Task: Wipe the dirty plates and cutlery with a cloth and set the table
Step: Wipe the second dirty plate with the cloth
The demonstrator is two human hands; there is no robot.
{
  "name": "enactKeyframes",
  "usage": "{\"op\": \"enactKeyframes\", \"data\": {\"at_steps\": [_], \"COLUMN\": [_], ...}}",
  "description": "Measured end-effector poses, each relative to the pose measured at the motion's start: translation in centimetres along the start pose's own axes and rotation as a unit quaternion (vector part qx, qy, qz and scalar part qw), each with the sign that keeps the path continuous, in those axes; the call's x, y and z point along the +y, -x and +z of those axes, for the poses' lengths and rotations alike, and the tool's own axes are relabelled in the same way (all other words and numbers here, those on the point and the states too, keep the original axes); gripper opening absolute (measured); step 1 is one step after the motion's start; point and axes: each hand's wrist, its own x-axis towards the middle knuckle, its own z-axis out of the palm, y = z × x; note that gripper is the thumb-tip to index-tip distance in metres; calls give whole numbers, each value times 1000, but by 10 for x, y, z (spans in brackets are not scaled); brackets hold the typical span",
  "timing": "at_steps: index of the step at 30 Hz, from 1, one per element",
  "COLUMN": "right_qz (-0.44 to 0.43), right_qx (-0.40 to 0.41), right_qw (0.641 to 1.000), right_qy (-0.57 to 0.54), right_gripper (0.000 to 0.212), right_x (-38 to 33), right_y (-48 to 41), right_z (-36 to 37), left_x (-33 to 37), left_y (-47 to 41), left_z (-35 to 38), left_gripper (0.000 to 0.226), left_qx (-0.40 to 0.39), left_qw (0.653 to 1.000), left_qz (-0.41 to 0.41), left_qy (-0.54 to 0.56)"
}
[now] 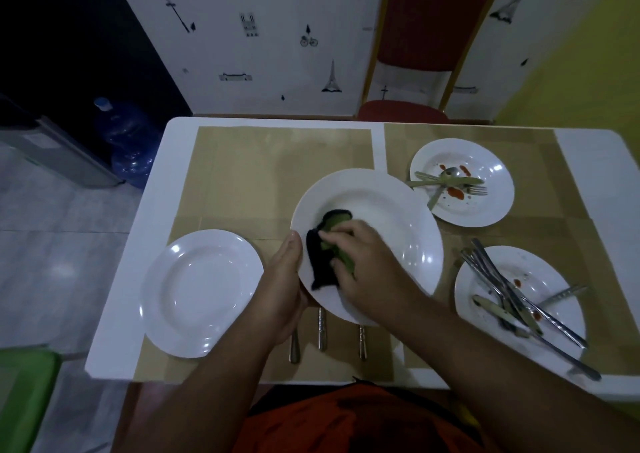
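Over the table [581, 155], the big plate [381, 210] tilts, its rim pinched by the left hand [282, 286]; the right hand [363, 265], fingers curled, presses the cloth [320, 265] on it. Hard rubbing could slip it onto the cutlery [322, 331] below

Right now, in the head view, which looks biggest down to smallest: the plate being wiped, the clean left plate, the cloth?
1. plate being wiped (seems lifted nearer the camera, so true size unsure)
2. clean left plate
3. cloth
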Motion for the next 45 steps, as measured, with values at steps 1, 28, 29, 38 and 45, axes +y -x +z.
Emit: {"op": "enactKeyframes", "data": {"at_steps": [1,28,29,38,45], "right_qz": [5,-56,-52,128,64], "right_qx": [26,-70,-36,-36,-98], "right_qw": [999,996,998,988,993], "right_qy": [22,-12,5,73,31], "right_gripper": [44,39,40,42,39], "right_x": [5,5,8,32,17], "right_y": [-5,-11,-23,18,17], "right_z": [-2,-17,-18,-18,-8], "left_x": [-2,-10,-12,0,-5], "left_y": [2,-7,-6,-19,-18], "left_z": [0,0,2,-9,-18], "left_gripper": [50,49,49,38,47], "left_qx": [-6,12,7,74,46], "left_qw": [1000,998,997,982,992], "left_qz": [1,2,9,101,61], "left_qy": [-20,-67,-71,-141,-103]}}
